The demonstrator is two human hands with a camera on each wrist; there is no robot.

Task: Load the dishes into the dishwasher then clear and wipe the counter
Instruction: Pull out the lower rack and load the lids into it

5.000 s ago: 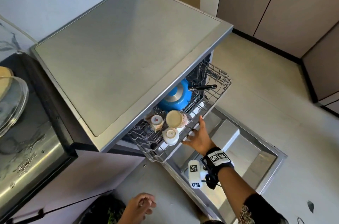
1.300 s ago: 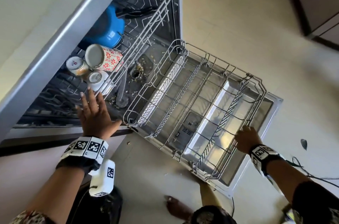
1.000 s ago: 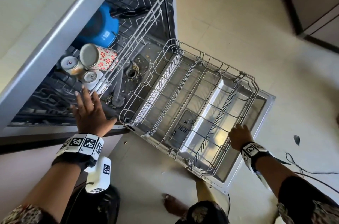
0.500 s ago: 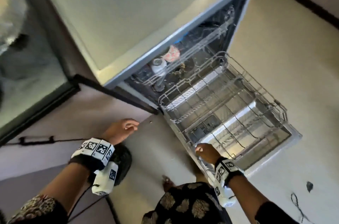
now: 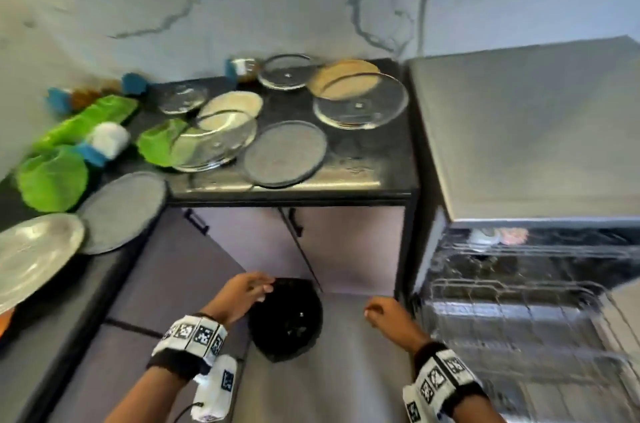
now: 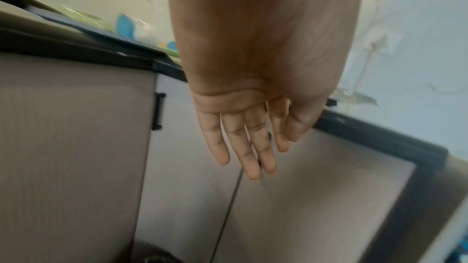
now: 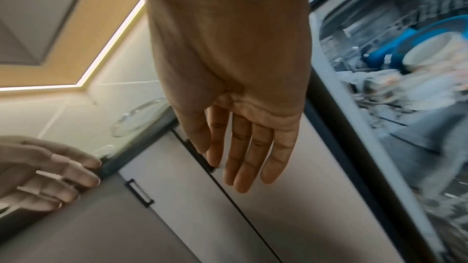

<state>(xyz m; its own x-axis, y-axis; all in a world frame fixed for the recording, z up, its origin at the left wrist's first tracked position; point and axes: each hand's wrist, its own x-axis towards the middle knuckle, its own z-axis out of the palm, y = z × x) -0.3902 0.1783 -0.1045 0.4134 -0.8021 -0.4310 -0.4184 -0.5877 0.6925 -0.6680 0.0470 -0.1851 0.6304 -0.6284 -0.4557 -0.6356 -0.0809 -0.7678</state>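
Note:
Several dishes lie on the dark counter: a grey plate, glass plates, a tan plate, green leaf-shaped dishes and another grey plate at the left. The dishwasher stands open at the right with its lower rack pulled out. My left hand and right hand hang empty below the counter edge, in front of the cabinet doors. Their fingers are straight and hold nothing.
A black bin stands on the floor between my hands. Blue-capped jars and a blue-and-white brush sit near the marble wall. A glass plate lies at the near left. Cabinet handles stick out below the counter.
My view has swung from the dishwasher up to the counter. The right hand has let go of the lower rack, and both hands have come away from the dishwasher, empty.

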